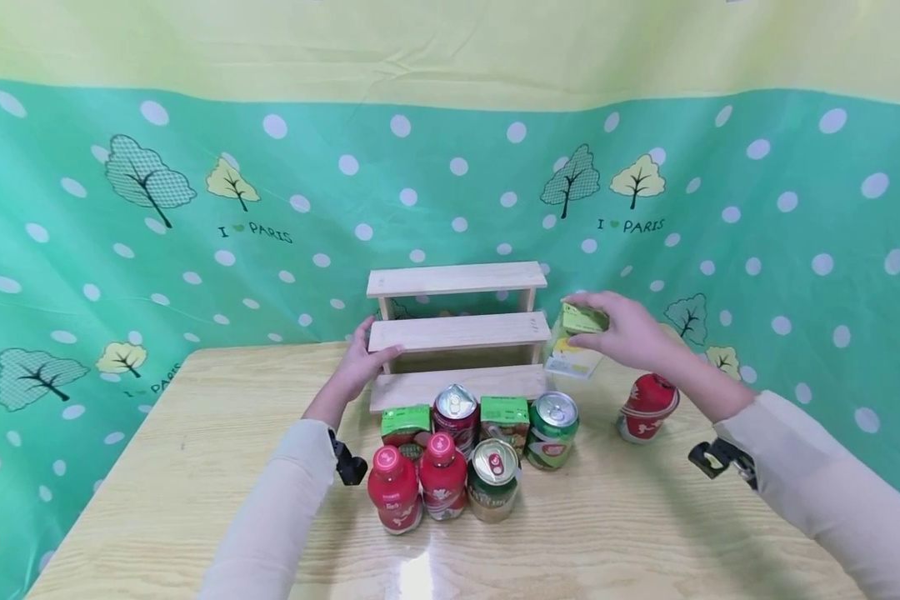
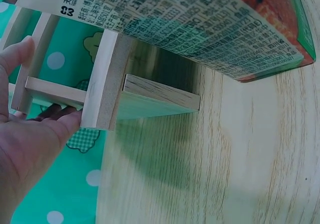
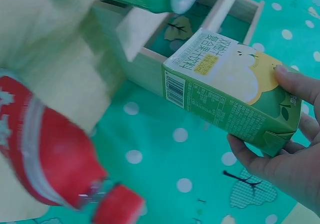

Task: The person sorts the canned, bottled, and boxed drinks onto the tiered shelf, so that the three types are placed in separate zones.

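Head view: I see the right hand pinching a juice carton by its top, base below the fingers, probably to keep that end free; the left hand grips the wooden shelf between its fingers, seemingly steadying it.

Bare, matt wood on the tiered rack here, lightly grained, and the held carton shows smooth, printed paper with a soft sheen. Bright metal flashes atop the cans, the red bottles gleam like glossy plastic, and the smooth, wood-grained desk throws back a white glare. Creased cloth on the backdrop, matt cloth on the sleeves!
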{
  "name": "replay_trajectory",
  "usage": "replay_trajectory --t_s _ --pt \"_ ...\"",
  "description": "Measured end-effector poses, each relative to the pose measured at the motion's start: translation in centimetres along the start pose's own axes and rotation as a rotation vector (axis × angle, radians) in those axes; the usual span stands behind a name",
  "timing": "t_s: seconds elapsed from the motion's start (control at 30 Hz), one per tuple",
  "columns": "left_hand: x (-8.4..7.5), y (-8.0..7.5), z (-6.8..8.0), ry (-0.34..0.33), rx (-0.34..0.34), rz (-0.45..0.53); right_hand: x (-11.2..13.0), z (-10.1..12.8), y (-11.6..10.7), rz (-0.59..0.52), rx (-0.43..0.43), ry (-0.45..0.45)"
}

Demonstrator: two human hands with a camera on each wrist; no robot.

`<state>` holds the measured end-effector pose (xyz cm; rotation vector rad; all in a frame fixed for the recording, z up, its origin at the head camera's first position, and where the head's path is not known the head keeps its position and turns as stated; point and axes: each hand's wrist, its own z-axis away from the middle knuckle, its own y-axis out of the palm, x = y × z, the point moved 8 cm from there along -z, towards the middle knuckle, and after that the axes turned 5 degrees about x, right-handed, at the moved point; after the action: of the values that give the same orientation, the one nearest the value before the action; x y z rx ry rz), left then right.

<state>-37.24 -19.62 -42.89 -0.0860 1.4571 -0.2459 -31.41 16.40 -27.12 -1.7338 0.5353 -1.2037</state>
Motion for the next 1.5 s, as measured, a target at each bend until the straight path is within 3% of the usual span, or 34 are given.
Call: replay_trajectory --t_s 0.47,1.2,1.5 --pt "0.1 -0.1 0.1 0.007 -0.003 0.008 3.2 -4.2 -1.1 0.005 0.018 -0.037" --pt "0.1 0.0 0.1 0.005 -0.013 0.007 8.9 -11.4 -0.4 0.01 0.102 -0.124" --pt "0.1 0.0 0.1 0.007 -0.02 0.033 11.5 -13.9 -0.4 0.022 0.087 -0.145"
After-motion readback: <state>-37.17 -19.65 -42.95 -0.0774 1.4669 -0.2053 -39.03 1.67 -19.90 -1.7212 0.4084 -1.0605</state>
